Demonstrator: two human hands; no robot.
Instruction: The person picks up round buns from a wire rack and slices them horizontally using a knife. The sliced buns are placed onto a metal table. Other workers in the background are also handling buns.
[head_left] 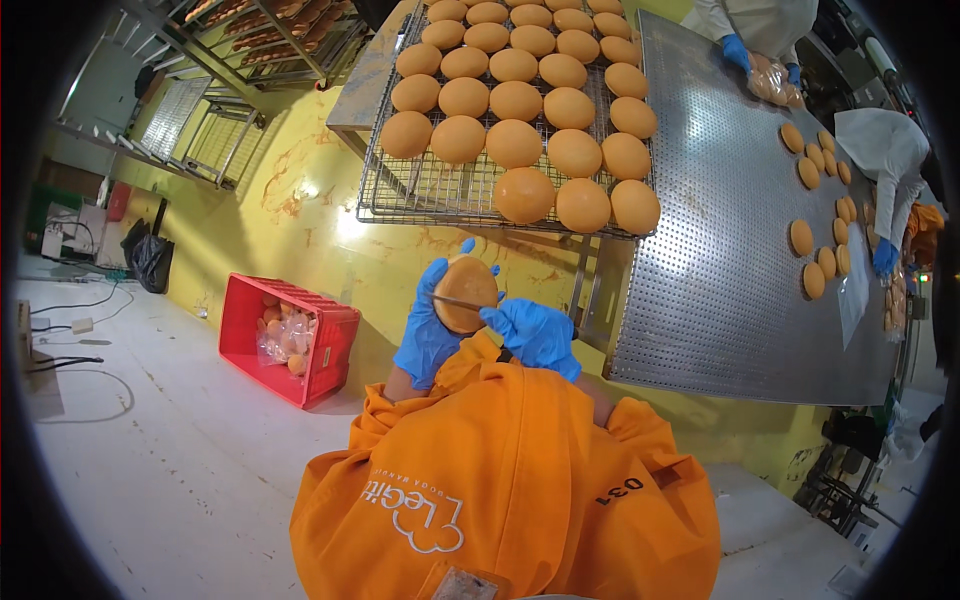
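Bun (467, 280) is cupped by left hand (426, 335), fingers wrapped; thin tool (458, 301) is gripped across it by right hand (535, 335). Gap left before rack (435, 195) edge.

Bright; glare on metal table (720, 270), yellow floor (345, 245); edges curved.

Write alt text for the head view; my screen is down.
A person's blue-gloved left hand holds a round bun while the right hand holds a thin blade across it. Ahead, rows of buns sit on a wire rack; a red crate is at left, a metal table with more buns at right.
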